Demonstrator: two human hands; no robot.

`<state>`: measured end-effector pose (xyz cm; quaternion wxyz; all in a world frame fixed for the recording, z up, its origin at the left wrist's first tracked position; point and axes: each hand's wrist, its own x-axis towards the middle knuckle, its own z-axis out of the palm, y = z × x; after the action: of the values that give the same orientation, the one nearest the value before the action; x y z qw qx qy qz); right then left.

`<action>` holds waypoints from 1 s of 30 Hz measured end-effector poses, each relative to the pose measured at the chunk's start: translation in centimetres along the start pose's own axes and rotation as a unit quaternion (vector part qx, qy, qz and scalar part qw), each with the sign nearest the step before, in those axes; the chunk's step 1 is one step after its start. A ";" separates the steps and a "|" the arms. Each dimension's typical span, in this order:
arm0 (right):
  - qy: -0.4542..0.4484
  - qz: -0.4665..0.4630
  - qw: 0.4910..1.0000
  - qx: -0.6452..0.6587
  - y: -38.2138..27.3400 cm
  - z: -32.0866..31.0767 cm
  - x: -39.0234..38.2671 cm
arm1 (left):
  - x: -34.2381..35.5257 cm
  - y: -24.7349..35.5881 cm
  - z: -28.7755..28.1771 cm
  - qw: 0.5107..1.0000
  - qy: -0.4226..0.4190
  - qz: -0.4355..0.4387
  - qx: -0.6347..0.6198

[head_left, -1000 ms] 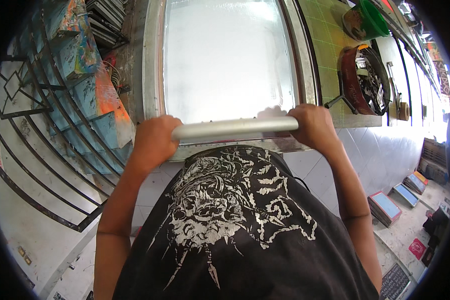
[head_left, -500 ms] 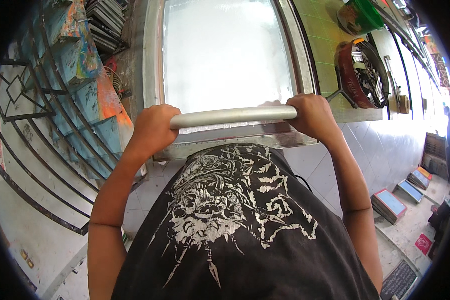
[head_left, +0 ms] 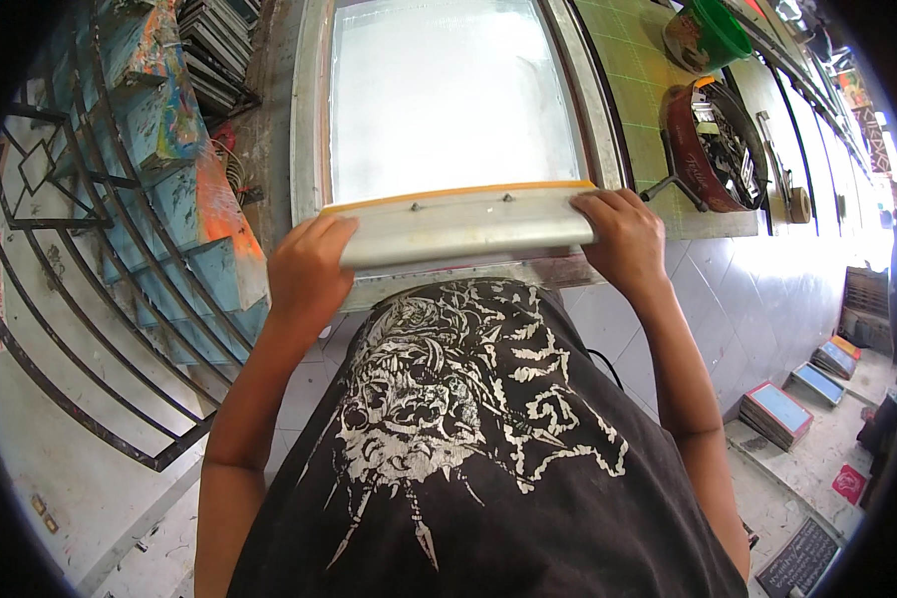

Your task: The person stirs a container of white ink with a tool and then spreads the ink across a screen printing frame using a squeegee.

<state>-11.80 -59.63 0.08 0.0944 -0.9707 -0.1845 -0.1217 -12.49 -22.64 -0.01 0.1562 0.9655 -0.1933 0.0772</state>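
A wide squeegee (head_left: 458, 224) with a silver metal handle and a yellow-orange blade edge lies across the near end of a screen printing frame (head_left: 307, 120). My left hand (head_left: 311, 261) is closed round its left end, and my right hand (head_left: 623, 231) grips its right end. The blade edge faces away from me, and two small bolts show on the flat of the handle. Beyond it the screen mesh (head_left: 448, 100) looks bright white. The squeegee hides the near part of the mesh.
To the right, a green cutting mat (head_left: 618, 80) bears a green bucket (head_left: 706, 38) and a dark red round tin (head_left: 703, 149) full of tools. Blue paint-stained steps (head_left: 179, 214) and a black metal railing (head_left: 90, 189) stand at the left. Stacked frames (head_left: 775, 414) lie at lower right.
Both my hands have tilted the squeegee, so its flat side and yellow-orange blade edge now show where only the rounded handle showed before. My grip stays at both ends.
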 end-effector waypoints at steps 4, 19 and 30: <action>-0.043 -0.018 0.999 0.016 -0.7 -1.3 -3.2 | -3.3 1.1 -1.1 0.997 -0.072 0.004 -0.014; -0.029 -0.022 0.999 0.029 -1.5 1.0 -6.4 | -5.8 1.5 2.0 0.999 -0.044 0.023 0.020; -0.152 0.010 0.988 0.034 2.2 0.6 3.9 | 1.3 -1.4 1.3 0.989 -0.142 -0.049 0.003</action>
<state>-7.37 -60.21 0.28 0.0990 -0.9759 -0.1914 0.0347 -10.60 -22.25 -1.31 0.1282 0.9754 -0.1656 -0.0682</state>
